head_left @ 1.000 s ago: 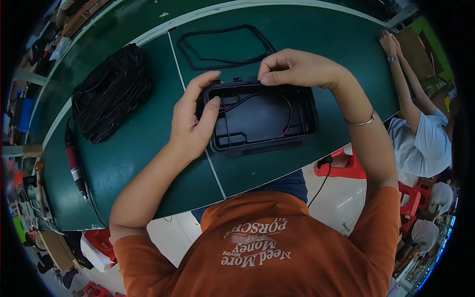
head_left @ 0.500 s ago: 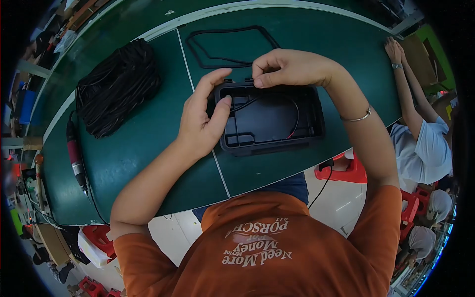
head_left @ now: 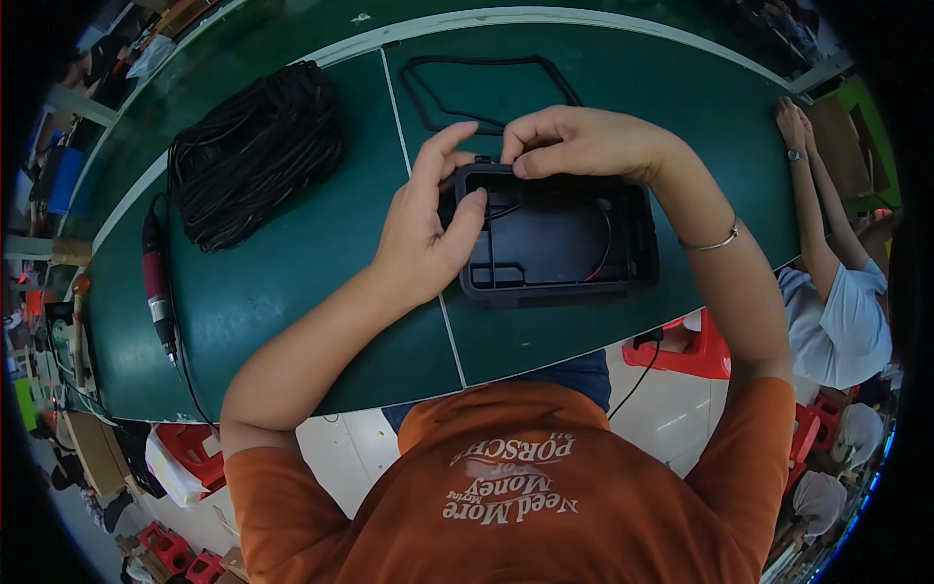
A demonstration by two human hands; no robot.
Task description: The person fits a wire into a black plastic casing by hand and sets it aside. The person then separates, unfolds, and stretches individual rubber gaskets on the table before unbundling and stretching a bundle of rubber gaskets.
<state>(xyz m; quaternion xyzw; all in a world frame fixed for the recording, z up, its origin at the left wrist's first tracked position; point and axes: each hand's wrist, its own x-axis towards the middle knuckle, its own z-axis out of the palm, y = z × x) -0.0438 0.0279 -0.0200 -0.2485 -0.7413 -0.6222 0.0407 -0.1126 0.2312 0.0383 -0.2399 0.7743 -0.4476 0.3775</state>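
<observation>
A black open box [head_left: 559,234] lies on the green table in front of me, with a thin dark wire [head_left: 609,243] with a red end inside it. My left hand [head_left: 433,219] grips the left wall of the box, thumb over the rim and fingers outside. At the far rim, my right hand [head_left: 574,144] pinches the edge between thumb and bent fingers. Beyond the box lies a thin black cord loop [head_left: 486,60], partly hidden behind my right hand.
On the green table [head_left: 272,321], a large bundle of black cords [head_left: 258,151] lies at the left, beside a red and silver corded tool [head_left: 158,292]. Another person's forearms [head_left: 812,190] rest at the right edge. Red stools [head_left: 696,350] stand below.
The view has shifted, so the table and box appear further right. My right hand has shifted along the far rim toward the box's left corner; my left hand keeps its hold.
</observation>
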